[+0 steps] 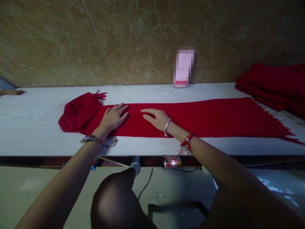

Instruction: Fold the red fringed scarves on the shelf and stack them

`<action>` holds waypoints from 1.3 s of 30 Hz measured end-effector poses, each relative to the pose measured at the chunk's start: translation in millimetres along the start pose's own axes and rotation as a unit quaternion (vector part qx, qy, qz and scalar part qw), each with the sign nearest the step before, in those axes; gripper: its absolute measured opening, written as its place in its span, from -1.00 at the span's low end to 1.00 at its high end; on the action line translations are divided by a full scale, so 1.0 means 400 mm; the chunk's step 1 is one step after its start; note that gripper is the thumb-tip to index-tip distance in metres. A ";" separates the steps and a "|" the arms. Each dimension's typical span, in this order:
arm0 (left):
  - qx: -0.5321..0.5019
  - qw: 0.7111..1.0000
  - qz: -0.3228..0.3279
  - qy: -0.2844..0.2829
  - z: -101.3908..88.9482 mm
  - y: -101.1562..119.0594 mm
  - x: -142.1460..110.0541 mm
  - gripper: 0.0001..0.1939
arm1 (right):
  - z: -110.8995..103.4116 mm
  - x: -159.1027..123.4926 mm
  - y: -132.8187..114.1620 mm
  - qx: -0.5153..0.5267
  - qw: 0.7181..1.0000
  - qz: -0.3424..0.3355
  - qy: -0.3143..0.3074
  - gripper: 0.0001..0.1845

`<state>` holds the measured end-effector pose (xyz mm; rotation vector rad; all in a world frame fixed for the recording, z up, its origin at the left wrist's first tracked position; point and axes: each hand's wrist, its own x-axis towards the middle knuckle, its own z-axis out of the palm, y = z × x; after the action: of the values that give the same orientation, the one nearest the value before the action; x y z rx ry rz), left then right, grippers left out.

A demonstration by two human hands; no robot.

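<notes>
And there lay the red cloth (214,117), stretched along the tabletop (35,117) beneath both hands, its crumpled end (81,113) bunched just left of the left hand (114,116), its fringed end (277,124) well off to the right of the right hand (156,119). The left hand was down flat, fingers fanned, thumb out, gripping none of the fabric; the right hand was over the cloth, touching or not I couldn't tell, fingers together, thumb held off them, nothing visible in the gap. Here was the danger: with no pinch anywhere, a sideways push from that left palm looked likely to ruck the flat stretch between the hands or skew its edges. Jewellery, too! The beaded bracelet (92,139) at the left wrist trailed a loose loop by the near edge, and the red bracelet (189,141) behind the right hand dangled strands; either could have snagged the fabric. Far to the right of the right hand, a heap of red fabric (281,84) sat close beside the fringe, so a careless tug rightward might have tangled those threads.
</notes>
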<state>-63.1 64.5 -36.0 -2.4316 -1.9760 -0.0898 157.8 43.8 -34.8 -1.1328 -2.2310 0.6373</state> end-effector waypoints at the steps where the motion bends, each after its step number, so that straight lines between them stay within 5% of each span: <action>1: 0.004 1.000 -0.007 -0.003 -0.001 0.004 -0.001 -0.44 | -0.002 0.005 0.003 -0.020 0.999 0.027 0.007 -0.57; 5: 0.020 1.000 -0.001 0.005 0.011 0.002 0.003 -0.44 | 0.002 0.048 -0.007 -0.121 0.987 0.100 -0.031 -0.45; 10: 0.028 0.999 0.008 0.025 0.024 -0.012 0.009 -0.46 | 0.035 0.111 -0.045 -0.199 0.971 0.084 -0.104 -0.41; 14: 0.029 1.000 0.007 0.004 0.016 -0.008 0.007 -0.46 | 0.034 0.105 -0.016 -0.241 0.954 0.101 -0.148 -0.41; 23: 0.026 1.000 0.008 -0.015 -0.001 0.005 0.003 -0.47 | -0.186 -0.074 0.208 -0.312 0.908 0.267 -0.081 -0.40; 28: 0.032 0.999 0.022 -0.004 0.003 0.002 0.003 -0.46 | -0.258 -0.128 0.245 -0.351 0.874 0.333 -0.050 -0.36; 32: 0.052 0.998 0.005 -0.016 -0.002 0.008 0.002 -0.47 | -0.224 -0.124 0.192 -0.349 0.905 0.242 -0.025 -0.34; 39: 0.041 0.999 0.008 -0.030 -0.005 0.002 0.006 -0.45 | -0.040 -0.119 0.019 -0.271 0.954 0.110 -0.068 -0.33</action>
<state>-61.9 66.5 -33.9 -2.4257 -1.9432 0.0628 196.1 10.8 -40.3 -1.6657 -2.4979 0.1822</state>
